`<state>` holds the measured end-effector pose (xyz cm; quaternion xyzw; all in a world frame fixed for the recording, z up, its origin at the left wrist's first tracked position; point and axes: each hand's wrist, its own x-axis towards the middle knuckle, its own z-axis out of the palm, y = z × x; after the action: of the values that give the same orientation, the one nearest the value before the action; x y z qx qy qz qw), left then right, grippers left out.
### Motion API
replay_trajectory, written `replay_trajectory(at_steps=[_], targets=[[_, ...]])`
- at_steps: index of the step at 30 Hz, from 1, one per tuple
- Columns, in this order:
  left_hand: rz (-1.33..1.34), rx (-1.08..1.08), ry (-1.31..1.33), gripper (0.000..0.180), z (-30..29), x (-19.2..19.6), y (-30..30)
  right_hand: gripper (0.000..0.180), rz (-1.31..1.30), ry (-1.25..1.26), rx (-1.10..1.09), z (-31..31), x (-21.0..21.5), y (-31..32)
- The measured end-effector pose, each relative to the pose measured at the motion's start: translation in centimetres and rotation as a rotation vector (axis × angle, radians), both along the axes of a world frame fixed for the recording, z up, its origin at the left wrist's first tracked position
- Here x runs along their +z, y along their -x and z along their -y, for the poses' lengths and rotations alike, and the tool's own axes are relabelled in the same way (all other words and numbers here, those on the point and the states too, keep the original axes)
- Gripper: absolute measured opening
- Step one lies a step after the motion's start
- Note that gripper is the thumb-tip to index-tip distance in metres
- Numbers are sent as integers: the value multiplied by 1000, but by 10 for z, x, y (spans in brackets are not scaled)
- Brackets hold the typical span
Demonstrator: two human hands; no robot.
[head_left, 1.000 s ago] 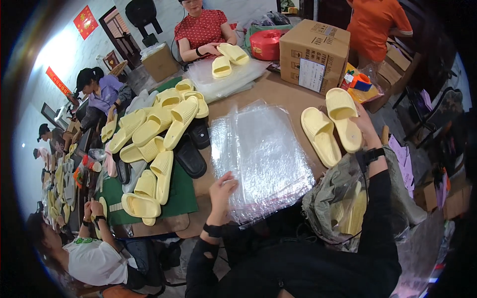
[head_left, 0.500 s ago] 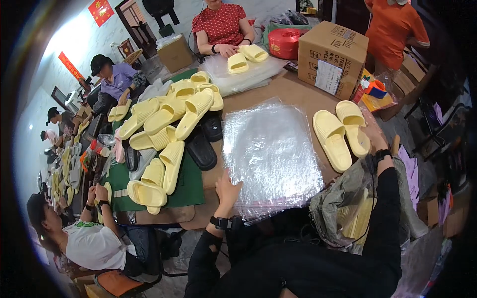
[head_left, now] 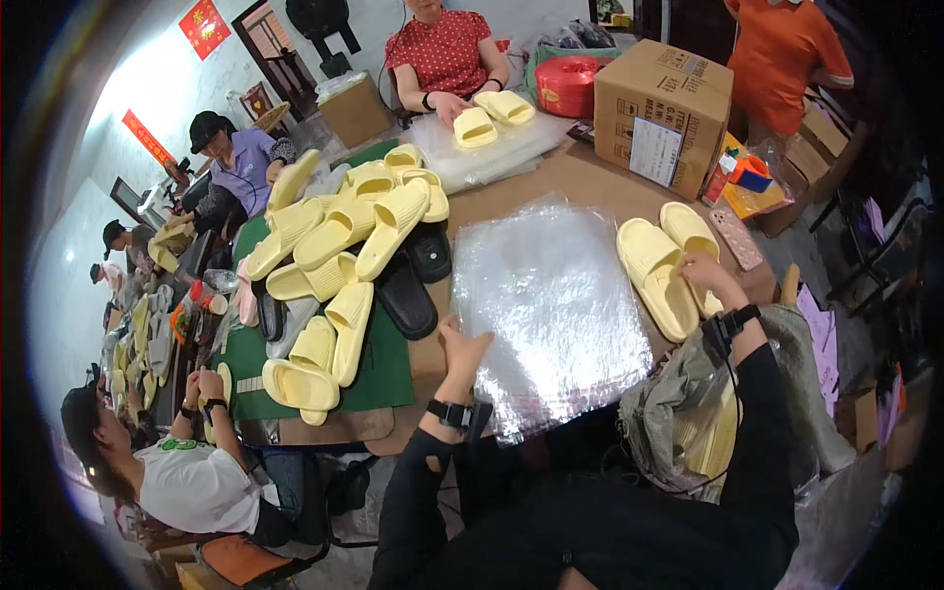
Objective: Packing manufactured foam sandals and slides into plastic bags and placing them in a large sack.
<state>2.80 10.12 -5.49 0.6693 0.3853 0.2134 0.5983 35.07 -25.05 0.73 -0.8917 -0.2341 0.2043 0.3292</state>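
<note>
Two yellow slippers (head_left: 667, 267) paired right of the clear bag stack (head_left: 551, 305) on brown table (head_left: 580, 177). Right hand (head_left: 703, 273) clasping one slipper's edge; left hand (head_left: 462, 354) open, flat against stack. One cardboard box (head_left: 661, 113) behind; crowded workshop.

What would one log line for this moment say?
left hand: resting on stack of clear plastic bags | right hand: on pair of yellow slippers | brown table

L hand (head_left: 462, 356) on plastic bags (head_left: 551, 305) | R hand (head_left: 700, 272) on yellow slippers (head_left: 654, 270)
</note>
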Motion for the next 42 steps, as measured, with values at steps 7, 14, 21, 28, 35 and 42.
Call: replay_trajectory(at_steps=[7, 14, 21, 28, 35, 42], targets=[[247, -31, 144, 77, 15, 21, -20, 26, 356, -63, -7, -9, -54, -17], [289, 83, 129, 86, 8, 16, -13, 32, 267, -505, -237, -35, 30, 32], [-304, -62, -1107, 71, 49, 55, -17, 40, 43, -772, -103, -21, 83, 65], [-161, -711, -1302, 44, 53, 6, 28, 56, -111, -369, 677, -41, 136, 174], [115, -806, -401, 54, 49, 18, 14, 53, -915, -387, 1060, -51, 103, 203], [138, -657, -964, 46, 30, 55, 18, 44, -555, -148, 1179, -46, 82, 204]])
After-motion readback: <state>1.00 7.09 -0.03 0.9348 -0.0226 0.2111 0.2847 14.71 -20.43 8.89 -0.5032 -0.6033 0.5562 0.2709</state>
